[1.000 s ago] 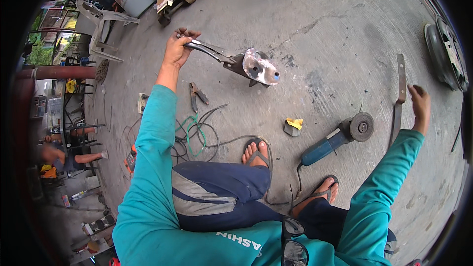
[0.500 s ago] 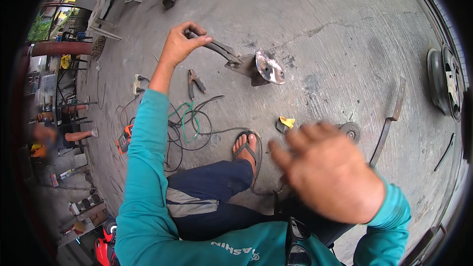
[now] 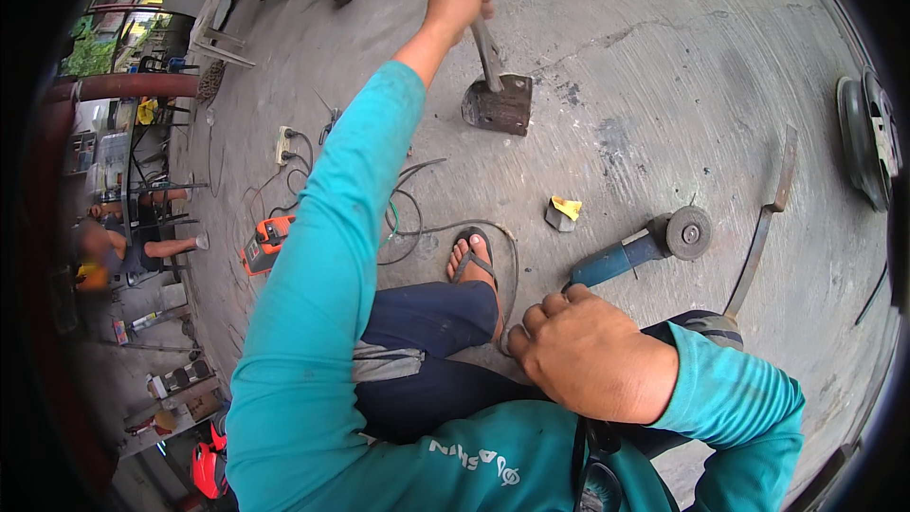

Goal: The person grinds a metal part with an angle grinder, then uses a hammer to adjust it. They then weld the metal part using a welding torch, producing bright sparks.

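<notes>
On flr [image 3: 682,142], 1 grinder [image 3: 624,260], L hand [image 3: 457,6] w/ 1 metal pc [image 3: 510,110]

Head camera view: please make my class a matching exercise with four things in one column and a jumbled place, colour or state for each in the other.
Things
1. Metal hand tool
2. Angle grinder
3. Wheel rim
4. Orange device

Descriptions
A. Near the picture's right edge
B. Just left of the teal left sleeve
C. Gripped in the left hand
D. Blue-bodied, lying on the floor

Pairs: 1-C, 2-D, 3-A, 4-B
</notes>
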`<state>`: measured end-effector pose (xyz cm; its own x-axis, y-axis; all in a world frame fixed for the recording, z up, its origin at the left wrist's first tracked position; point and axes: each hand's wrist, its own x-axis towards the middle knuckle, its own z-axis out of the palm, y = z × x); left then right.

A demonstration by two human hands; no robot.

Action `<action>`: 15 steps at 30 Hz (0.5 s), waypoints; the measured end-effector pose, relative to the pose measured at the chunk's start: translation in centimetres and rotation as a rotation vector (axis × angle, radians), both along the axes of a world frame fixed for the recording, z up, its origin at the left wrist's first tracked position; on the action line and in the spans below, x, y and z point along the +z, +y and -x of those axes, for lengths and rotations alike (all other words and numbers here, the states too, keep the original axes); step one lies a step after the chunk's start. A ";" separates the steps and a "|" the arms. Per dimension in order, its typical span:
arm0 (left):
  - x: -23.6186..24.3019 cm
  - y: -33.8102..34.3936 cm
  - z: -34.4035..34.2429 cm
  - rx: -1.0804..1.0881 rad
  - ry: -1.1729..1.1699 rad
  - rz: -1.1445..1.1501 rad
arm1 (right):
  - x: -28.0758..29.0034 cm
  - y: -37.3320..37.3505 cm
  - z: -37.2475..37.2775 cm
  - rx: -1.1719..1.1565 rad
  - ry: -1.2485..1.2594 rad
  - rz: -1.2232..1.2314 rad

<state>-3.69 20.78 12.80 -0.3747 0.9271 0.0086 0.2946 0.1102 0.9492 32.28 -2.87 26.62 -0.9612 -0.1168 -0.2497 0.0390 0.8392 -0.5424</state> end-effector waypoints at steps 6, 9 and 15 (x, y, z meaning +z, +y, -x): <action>-3.3 3.8 6.4 0.389 0.133 0.125 | 1.2 0.3 -5.5 -0.229 -0.064 -0.044; -2.8 3.1 5.9 0.482 0.123 0.085 | 1.3 0.3 -6.5 -0.251 -0.165 -0.042; -1.2 1.4 10.5 0.213 0.110 0.281 | 0.6 0.9 -5.8 -0.239 -0.084 -0.014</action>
